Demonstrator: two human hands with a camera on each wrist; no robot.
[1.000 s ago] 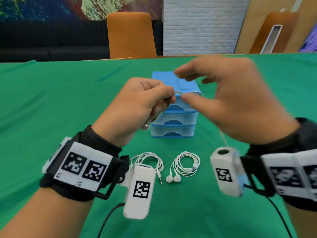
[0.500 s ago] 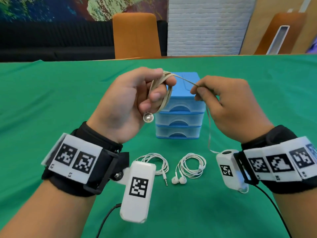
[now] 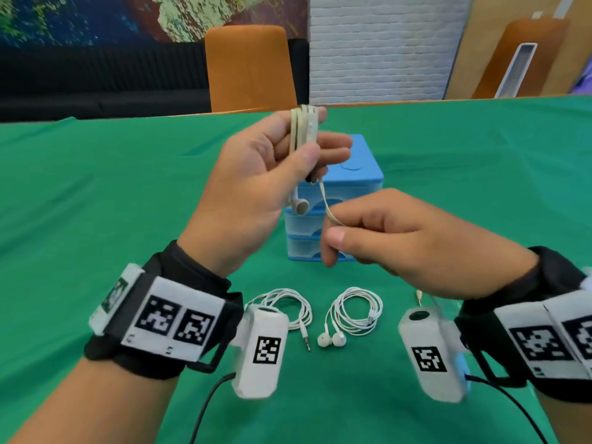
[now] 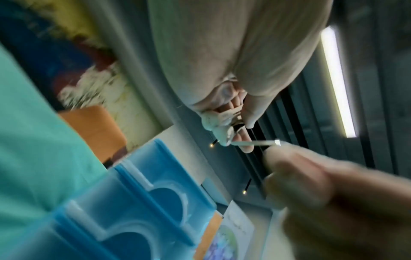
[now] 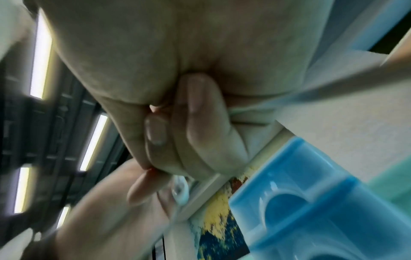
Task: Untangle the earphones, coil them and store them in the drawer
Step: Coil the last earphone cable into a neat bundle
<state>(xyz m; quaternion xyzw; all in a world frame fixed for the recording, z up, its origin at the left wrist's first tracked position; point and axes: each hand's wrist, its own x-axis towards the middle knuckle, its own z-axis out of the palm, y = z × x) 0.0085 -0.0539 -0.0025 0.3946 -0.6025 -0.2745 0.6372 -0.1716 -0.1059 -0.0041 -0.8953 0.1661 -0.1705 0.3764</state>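
My left hand (image 3: pixel 288 155) is raised over the table with a beige flat-cable earphone (image 3: pixel 302 129) wound round its fingers, the thumb pressing on the loops. One earbud (image 3: pixel 300 206) hangs below the palm. My right hand (image 3: pixel 339 232) is lower and pinches the free cable end (image 3: pixel 328 208) that runs down from the coil; the plug (image 3: pixel 418 295) dangles under that wrist. In the left wrist view the coil (image 4: pixel 219 121) sits at the left hand's fingertips (image 4: pixel 246 146) and the cable (image 4: pixel 253 143) leads to the blurred right hand (image 4: pixel 311 184). Behind both hands stands a small blue drawer unit (image 3: pixel 339 200) with all drawers closed.
Two coiled white earphones lie on the green tablecloth (image 3: pixel 96 203) near me: one (image 3: pixel 288 309) partly behind the left wrist camera, one (image 3: pixel 352 312) in the middle. An orange chair (image 3: pixel 250 65) stands beyond the table's far edge.
My left hand has risen and turned so the wound loops stand upright. My right hand has dropped from level with the coil to below it, drawing the cable end down.
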